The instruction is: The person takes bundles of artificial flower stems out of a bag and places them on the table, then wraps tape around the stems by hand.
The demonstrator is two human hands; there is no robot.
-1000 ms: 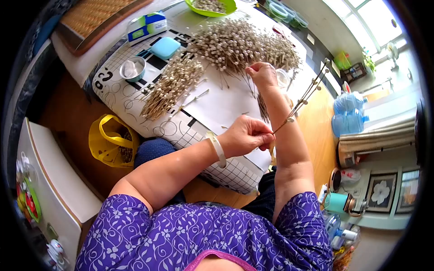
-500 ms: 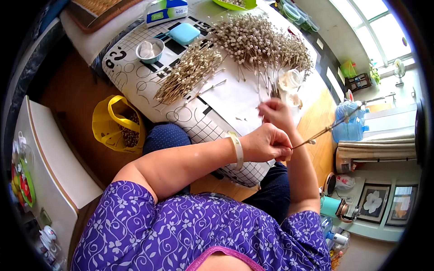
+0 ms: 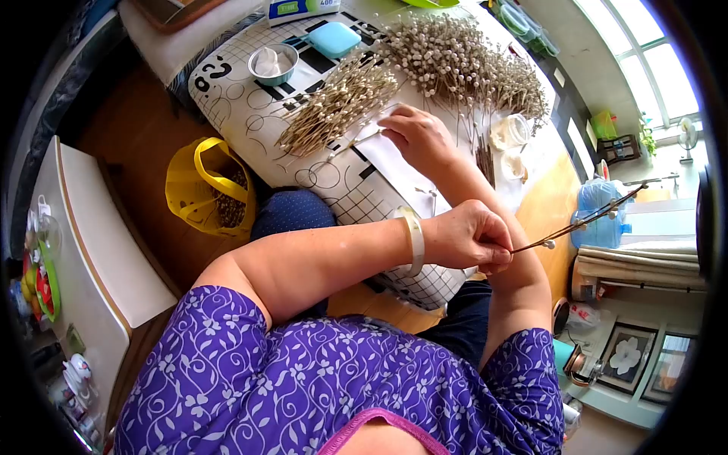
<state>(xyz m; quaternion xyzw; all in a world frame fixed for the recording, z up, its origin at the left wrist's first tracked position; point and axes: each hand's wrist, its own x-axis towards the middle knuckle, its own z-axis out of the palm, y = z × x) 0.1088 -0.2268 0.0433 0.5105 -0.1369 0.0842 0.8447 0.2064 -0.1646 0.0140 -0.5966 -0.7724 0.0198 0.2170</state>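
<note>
My left hand, with a pale bangle on its wrist, pinches the lower end of a thin brown branch with small pale buds. The branch points to the right, passing over my right forearm. Farther forward, my right hand is over the table, its fingers apart and nothing visible in them. Its fingertips are near a loose stem. Beside it lies a smaller bunch of dried stems with pale heads. A larger bunch lies behind, and a white sheet is under my right hand.
On the patterned table stand a bowl with white contents, a light-blue case, a tissue pack and an open clear jar. A yellow bag is at the left, beside my knee.
My right hand has moved from the large bunch back toward me, then left to the loose stem, and its fingers have opened. The branch in my left hand has tilted lower to the right.
</note>
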